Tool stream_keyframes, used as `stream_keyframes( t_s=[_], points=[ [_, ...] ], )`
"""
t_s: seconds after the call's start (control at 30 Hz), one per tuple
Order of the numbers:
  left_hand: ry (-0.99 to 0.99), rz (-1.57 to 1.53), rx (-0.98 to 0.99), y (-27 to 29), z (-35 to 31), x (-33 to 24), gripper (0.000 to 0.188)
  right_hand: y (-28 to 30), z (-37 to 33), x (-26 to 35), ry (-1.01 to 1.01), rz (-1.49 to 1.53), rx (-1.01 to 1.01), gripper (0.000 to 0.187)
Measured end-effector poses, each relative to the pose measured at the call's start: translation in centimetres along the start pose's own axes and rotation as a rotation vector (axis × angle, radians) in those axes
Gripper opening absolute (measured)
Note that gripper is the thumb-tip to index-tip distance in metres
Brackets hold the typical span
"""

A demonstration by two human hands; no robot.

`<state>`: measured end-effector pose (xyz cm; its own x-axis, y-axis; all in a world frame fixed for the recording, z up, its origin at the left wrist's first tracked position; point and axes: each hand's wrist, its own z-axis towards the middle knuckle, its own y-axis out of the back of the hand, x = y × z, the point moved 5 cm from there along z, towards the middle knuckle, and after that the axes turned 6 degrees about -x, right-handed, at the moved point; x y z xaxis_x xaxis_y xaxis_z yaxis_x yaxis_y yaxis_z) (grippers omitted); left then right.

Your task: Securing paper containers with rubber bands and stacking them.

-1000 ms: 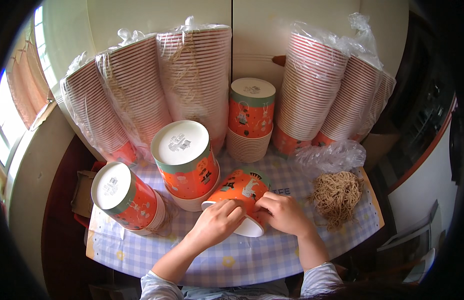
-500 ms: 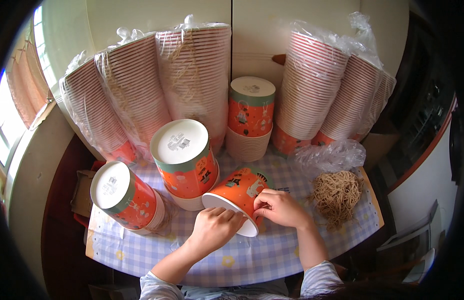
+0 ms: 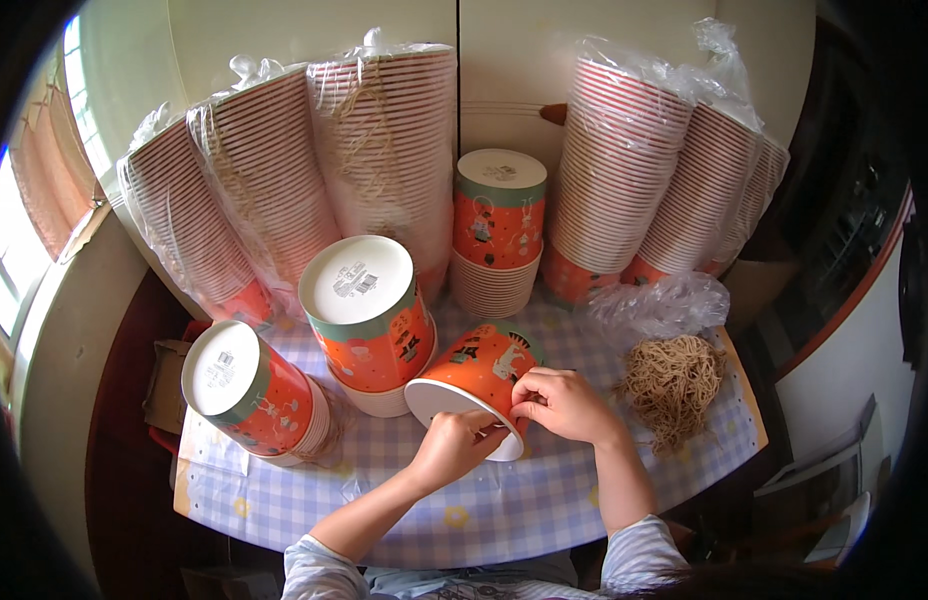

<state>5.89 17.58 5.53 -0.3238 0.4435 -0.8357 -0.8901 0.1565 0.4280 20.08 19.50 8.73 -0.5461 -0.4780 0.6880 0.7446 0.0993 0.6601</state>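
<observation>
An orange paper bucket point(image 3: 471, 371) with a green base band lies tilted on its side at the table's middle, its white-rimmed mouth facing me. My left hand point(image 3: 454, 445) reaches into the mouth, fingers bent and closed by the inner wall near the right side of the rim. On the outside of the same wall, just opposite, my right hand point(image 3: 562, 404) pinches with thumb and forefinger. Whatever is between the fingers of either hand is too small or hidden. To the right sits a tangled heap of brown twine point(image 3: 674, 388).
Upside-down stacks of matching buckets stand at left point(image 3: 274, 408), centre-left point(image 3: 374, 340) and back centre point(image 3: 499, 228). Tall plastic-wrapped bucket stacks point(image 3: 389, 150) line the wall, with more wrapped stacks point(image 3: 624, 160) at right. Crumpled clear plastic point(image 3: 664, 303) lies behind the twine. A checked cloth point(image 3: 404, 530) covers the table.
My left hand has moved slightly right and deeper into the bucket's mouth. My right hand has shifted a little up and right, and the bucket has turned slightly.
</observation>
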Motion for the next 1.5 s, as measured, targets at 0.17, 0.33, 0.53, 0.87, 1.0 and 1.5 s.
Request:
stream_keyframes(
  t_s=[0.17,0.33,0.53,0.87,1.0,1.5],
  points=[
    [-0.006,-0.033,-0.043,-0.1,-0.1,0.2,0.01,0.2,-0.2,0.5,0.004,0.007,0.006,0.015],
    [-0.115,0.081,-0.061,1.3,-0.2,-2.2,0.008,0.1,-0.6,1.7,0.023,0.083,0.102,0.016],
    [-0.288,0.356,0.006,3.8,-1.5,-5.3,0.006,-2.2,-1.3,2.5,0.065,0.185,0.272,0.015],
    [-0.303,0.479,0.092,3.6,-1.6,-5.2,0.005,-0.9,-1.5,2.5,-0.095,0.217,0.191,0.022],
    [-0.318,0.41,0.06,3.6,-1.3,-5.2,0.005,-1.5,-1.1,2.2,-0.072,0.19,0.109,0.026],
    [0.165,-0.692,0.309,4.0,-1.5,-3.5,0.009,-3.4,-1.1,1.3,-0.043,0.049,0.178,0.023]
  ],
)
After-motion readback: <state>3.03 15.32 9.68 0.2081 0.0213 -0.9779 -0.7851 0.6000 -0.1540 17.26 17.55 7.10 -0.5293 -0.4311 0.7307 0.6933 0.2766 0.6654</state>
